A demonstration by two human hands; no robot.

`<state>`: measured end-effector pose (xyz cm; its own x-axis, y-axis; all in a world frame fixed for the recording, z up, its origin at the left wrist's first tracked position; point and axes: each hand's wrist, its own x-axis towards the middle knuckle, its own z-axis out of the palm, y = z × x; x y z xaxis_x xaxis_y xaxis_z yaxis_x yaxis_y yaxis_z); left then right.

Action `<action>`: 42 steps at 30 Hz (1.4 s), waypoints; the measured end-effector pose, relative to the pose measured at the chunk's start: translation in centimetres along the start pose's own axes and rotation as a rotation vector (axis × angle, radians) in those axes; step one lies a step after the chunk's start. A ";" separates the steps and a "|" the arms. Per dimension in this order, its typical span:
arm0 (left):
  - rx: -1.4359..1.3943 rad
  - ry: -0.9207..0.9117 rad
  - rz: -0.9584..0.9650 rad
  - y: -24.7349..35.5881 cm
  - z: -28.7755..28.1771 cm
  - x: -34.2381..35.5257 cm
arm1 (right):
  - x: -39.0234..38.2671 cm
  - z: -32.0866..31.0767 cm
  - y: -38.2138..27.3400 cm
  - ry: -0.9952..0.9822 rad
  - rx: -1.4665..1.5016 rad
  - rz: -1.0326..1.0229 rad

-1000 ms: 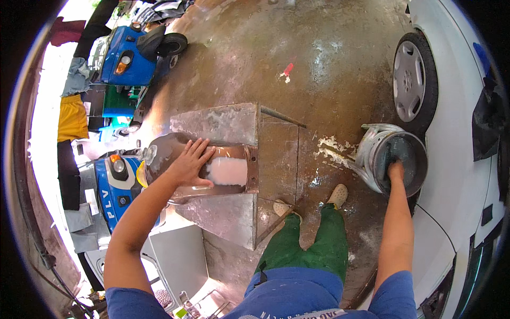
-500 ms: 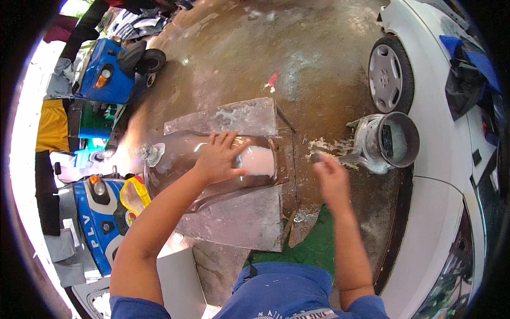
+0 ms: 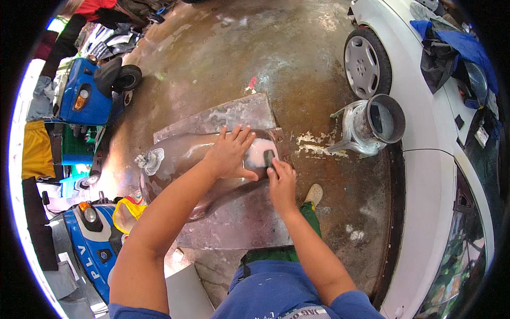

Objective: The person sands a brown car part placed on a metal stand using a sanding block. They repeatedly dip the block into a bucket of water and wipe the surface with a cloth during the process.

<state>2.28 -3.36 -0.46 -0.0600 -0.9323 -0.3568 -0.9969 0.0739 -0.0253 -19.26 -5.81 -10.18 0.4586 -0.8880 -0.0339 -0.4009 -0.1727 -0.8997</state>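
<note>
Left hand (image 3: 227, 155) splayed, right hand (image 3: 282, 182) closed around dark block (image 3: 269, 157), brown panel (image 3: 183, 151) under both hands

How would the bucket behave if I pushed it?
The bucket would probably slosh, since liquid shows inside. That liquid may also make it feel heavy. Perched on the stool, it could tip if shoved.

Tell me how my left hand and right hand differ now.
Your left hand lies fanned out on the brown panel; your right hand is bunched up. Your left hand holds nothing visible; your right hand holds a small dark block at the pale patch. Both are bare.
</note>
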 end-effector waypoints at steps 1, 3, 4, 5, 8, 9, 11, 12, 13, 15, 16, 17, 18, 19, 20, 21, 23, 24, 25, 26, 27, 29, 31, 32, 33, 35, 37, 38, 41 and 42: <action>0.003 0.004 0.009 0.3 -0.2 0.4 | 0.7 0.1 0.7 0.021 -0.008 -0.008; -0.009 -0.040 0.018 0.7 -0.7 1.0 | 3.4 1.0 2.0 0.111 -0.066 -0.036; -0.013 -0.061 0.018 0.7 -1.1 1.2 | 4.1 1.0 2.2 0.111 -0.079 -0.020; -0.028 -0.062 0.028 0.6 -1.2 1.3 | 4.4 1.0 2.4 0.112 -0.093 -0.004; -0.058 -0.061 0.007 -0.5 -0.5 0.5 | 0.3 0.6 -1.5 0.049 -0.037 -0.031; -0.054 -0.057 0.011 -0.4 -0.7 0.4 | -0.7 0.1 -2.4 0.028 -0.030 -0.023; -0.043 -0.042 0.021 -0.1 -0.6 0.3 | 1.3 1.0 -1.2 0.108 -0.022 -0.079; -0.028 -0.021 0.027 0.0 -0.5 0.7 | 3.3 1.2 -0.1 0.112 -0.004 -0.004; -0.011 0.002 0.035 0.0 -0.6 1.1 | 4.6 1.0 0.6 0.120 0.015 0.070; -0.002 -0.006 0.049 -0.1 -0.4 1.3 | 3.7 1.3 0.5 0.131 0.001 0.040; -0.002 -0.010 0.050 -0.2 -0.4 1.2 | 3.0 1.5 -0.1 0.130 -0.007 0.023; 0.001 -0.013 0.037 -0.4 -0.3 1.2 | 2.4 1.5 -0.7 0.116 0.004 0.003; 0.002 -0.023 0.032 -0.1 -0.7 1.1 | 1.4 1.0 -1.6 0.104 0.013 -0.008; 0.003 -0.032 0.027 0.1 -0.9 1.1 | 0.8 0.8 -2.0 0.093 0.023 -0.019; 0.001 -0.034 0.036 0.2 -0.6 1.1 | 1.7 1.3 -0.8 0.123 -0.022 -0.039; 0.005 -0.032 0.043 0.1 -0.8 1.3 | 2.9 1.4 -0.1 0.163 0.016 0.002; 0.012 -0.022 0.057 0.0 -1.1 1.8 | 4.1 1.6 1.3 0.171 -0.029 0.057; 0.002 -0.025 0.055 -0.2 -0.7 1.4 | 3.1 1.7 0.4 0.143 -0.022 0.040; -0.009 -0.026 0.051 -0.4 -0.5 1.0 | 1.2 1.3 -1.7 0.114 -0.015 0.019; -0.013 -0.025 0.046 -0.6 -0.7 0.9 | 0.2 1.0 -2.8 0.088 -0.006 0.000; -0.022 -0.027 0.052 -0.6 -1.0 1.0 | 0.1 0.9 -2.5 0.102 -0.006 -0.008; -0.026 -0.042 0.058 -0.1 -0.9 1.1 | 0.5 0.5 -1.6 0.126 -0.003 -0.026; -0.005 -0.044 0.053 0.0 -1.1 1.7 | 2.1 0.6 0.1 0.160 -0.009 0.016; -0.001 -0.038 0.055 0.0 -1.1 1.8 | 1.7 0.9 0.4 0.159 -0.022 0.056; 0.003 -0.039 0.054 -0.2 -0.9 1.5 | 1.2 1.2 0.3 0.153 -0.032 0.098; 0.000 -0.044 0.057 -0.5 -0.4 1.4 | -0.2 0.7 -1.7 0.115 -0.029 0.028; 0.004 -0.046 0.059 -0.2 -1.2 1.6 | -1.0 0.1 -2.0 0.096 0.017 -0.010; 0.006 -0.045 0.066 0.0 -0.9 1.5 | -0.6 0.6 -0.4 0.147 -0.012 -0.016; 0.022 -0.026 0.068 -0.2 -0.7 1.4 | 0.2 1.0 1.0 0.159 -0.041 0.074; 0.025 -0.025 0.068 -0.2 -0.5 1.2 | -0.5 1.0 0.1 0.163 -0.020 0.048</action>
<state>2.41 -4.71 -0.43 -0.1256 -0.9159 -0.3814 -0.9891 0.1456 -0.0239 -18.73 -4.98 -10.69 0.3044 -0.9525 -0.0036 -0.4353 -0.1357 -0.8900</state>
